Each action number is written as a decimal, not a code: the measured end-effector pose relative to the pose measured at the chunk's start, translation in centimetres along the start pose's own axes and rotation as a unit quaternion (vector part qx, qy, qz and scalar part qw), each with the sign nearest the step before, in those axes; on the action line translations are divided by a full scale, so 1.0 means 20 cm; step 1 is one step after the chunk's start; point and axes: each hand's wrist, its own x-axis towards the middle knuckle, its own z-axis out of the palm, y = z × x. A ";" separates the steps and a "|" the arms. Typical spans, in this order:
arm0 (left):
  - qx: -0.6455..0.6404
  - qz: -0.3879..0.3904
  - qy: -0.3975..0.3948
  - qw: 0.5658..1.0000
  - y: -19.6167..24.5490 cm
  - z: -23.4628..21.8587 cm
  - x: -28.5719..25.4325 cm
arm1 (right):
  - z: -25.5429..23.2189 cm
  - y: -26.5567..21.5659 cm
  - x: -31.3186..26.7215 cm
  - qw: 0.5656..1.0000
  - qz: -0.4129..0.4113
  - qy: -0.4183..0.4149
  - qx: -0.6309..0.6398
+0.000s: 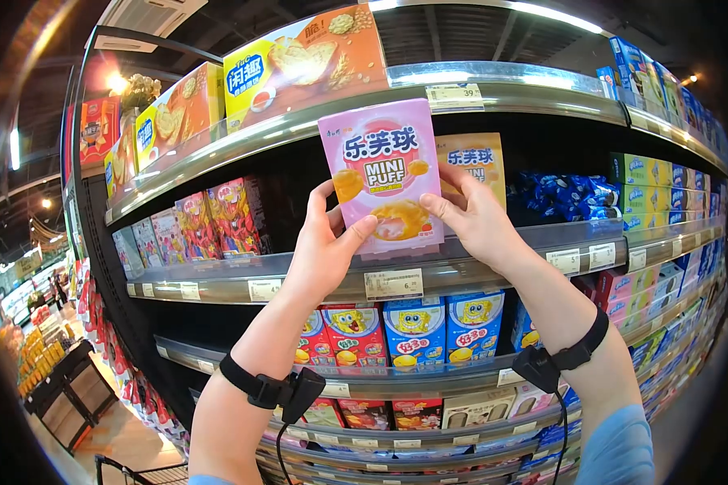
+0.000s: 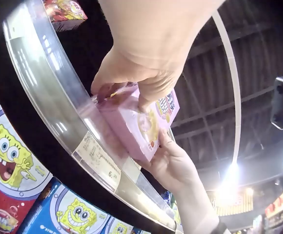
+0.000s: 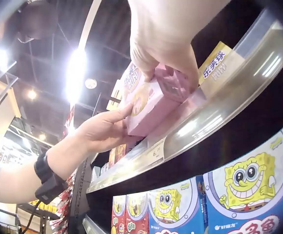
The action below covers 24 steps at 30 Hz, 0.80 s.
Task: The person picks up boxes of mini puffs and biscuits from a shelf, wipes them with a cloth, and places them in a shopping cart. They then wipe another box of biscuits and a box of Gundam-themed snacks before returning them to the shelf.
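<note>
A pink Mini Puff box (image 1: 384, 174) stands upright between both hands at the front of a shelf, its printed face toward the head camera. The left hand (image 1: 328, 242) grips its left side, thumb on the lower front. On the right side the right hand (image 1: 473, 218) holds it, thumb also on the front and fingers behind. In the left wrist view the box (image 2: 131, 126) is tilted above the shelf edge, with the right hand (image 2: 173, 163) at its far side. The right wrist view has the left hand (image 3: 105, 129) against the box (image 3: 153, 105).
An orange Mini Puff box (image 1: 493, 166) stands behind the right hand. Blue wrapped packs (image 1: 562, 196) lie to the right, colourful boxes (image 1: 214, 218) to the left. The shelf edge with price tags (image 1: 394, 284) runs below the hands, above SpongeBob boxes (image 1: 415, 330). A cart (image 1: 137, 473) is at lower left.
</note>
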 end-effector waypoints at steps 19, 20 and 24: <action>0.046 0.016 0.025 0.998 -0.12 -0.02 0.09 | 0.02 0.01 0.04 0.997 0.011 0.003 -0.070; 0.070 0.016 0.022 0.997 -0.15 -0.03 0.10 | 0.02 0.01 0.03 0.995 0.013 0.008 -0.100; 0.160 0.016 0.017 0.987 -0.17 -0.04 0.08 | 0.01 0.03 0.02 0.994 0.005 -0.009 -0.111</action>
